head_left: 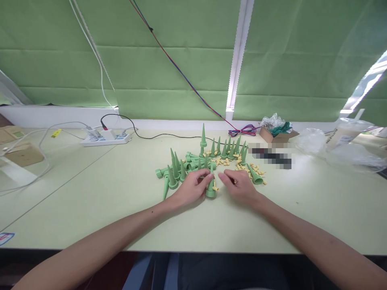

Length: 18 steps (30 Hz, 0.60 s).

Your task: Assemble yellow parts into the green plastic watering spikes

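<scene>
My left hand (195, 186) is closed on a green plastic watering spike (211, 190), held upright near the tabletop. A small yellow valve (215, 188) sticks out of the spike's right side, low down. To the right of it, apart from the spike, is my right hand (239, 185), its fingers curled closed. A speck of yellow shows under those fingers, too small to make out. Behind both hands stand several more green spikes (223, 152), some with yellow valves, and others lie on their sides. Loose yellow valves (222, 162) are scattered among them.
A white power strip (106, 139) with cables is at the back left. At the back right are a small cardboard box (276, 135), a coil of red and blue wire (243, 131), plastic bags and a drink cup (346, 131). The table (90, 209) ends close in front of me.
</scene>
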### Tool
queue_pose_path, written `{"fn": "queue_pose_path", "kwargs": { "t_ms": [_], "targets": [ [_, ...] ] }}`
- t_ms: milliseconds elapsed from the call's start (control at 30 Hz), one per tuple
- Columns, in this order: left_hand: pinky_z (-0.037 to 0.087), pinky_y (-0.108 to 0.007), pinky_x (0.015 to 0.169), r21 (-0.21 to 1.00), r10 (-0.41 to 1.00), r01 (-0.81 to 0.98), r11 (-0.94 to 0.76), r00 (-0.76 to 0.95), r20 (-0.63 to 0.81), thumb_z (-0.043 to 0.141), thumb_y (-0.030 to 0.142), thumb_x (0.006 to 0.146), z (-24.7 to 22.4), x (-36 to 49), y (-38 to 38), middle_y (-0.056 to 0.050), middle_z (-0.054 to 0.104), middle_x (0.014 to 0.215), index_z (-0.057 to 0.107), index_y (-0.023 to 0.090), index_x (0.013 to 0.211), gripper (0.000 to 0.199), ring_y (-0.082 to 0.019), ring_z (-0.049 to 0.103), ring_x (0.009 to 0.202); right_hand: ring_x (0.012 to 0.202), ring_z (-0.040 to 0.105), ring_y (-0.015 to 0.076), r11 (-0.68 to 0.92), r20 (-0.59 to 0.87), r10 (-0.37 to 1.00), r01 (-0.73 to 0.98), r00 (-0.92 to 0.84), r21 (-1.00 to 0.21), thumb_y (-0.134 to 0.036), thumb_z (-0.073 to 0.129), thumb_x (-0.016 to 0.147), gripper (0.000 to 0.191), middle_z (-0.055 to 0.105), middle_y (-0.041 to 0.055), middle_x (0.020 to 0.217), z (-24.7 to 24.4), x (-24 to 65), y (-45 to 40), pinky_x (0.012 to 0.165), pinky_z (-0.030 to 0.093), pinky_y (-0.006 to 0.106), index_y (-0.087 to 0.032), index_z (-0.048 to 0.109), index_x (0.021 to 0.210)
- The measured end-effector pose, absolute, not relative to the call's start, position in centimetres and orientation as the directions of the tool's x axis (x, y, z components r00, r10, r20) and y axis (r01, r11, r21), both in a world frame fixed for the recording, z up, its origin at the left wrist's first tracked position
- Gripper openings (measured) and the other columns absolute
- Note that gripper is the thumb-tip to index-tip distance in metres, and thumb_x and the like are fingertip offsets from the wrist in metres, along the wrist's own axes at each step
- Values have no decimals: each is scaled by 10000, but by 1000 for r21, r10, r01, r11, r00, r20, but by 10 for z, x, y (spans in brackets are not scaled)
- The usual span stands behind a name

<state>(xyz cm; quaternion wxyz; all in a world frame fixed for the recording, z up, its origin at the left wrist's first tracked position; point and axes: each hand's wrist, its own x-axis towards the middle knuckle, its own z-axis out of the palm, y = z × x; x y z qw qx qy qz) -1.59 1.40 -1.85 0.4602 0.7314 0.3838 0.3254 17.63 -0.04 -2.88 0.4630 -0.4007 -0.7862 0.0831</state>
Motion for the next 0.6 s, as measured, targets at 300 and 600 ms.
{"fn": "queue_pose_path", "kwargs": {
  "t_ms": [300, 600],
  "targets": [
    [391, -215, 444, 939, 836, 218, -265, 538, 111, 437, 510, 988, -22, -15, 17, 53, 504, 489, 473, 192, 781, 382, -112, 518, 436, 479, 245, 92, 551, 670, 738, 643, -78, -532, -329, 415, 1007, 422, 246, -69, 530, -25, 190, 13, 514, 255, 250, -215, 255, 634],
    [387, -206, 419, 952, 839, 202, -228, 538, 87, 446, 516, 984, -21, -15, 17, 51, 502, 475, 483, 192, 769, 391, -103, 498, 407, 496, 263, 101, 514, 601, 791, 652, -109, -558, -358, 421, 1001, 421, 282, -64, 532, -26, 190, 16, 527, 250, 258, -214, 261, 639]
  ]
}}
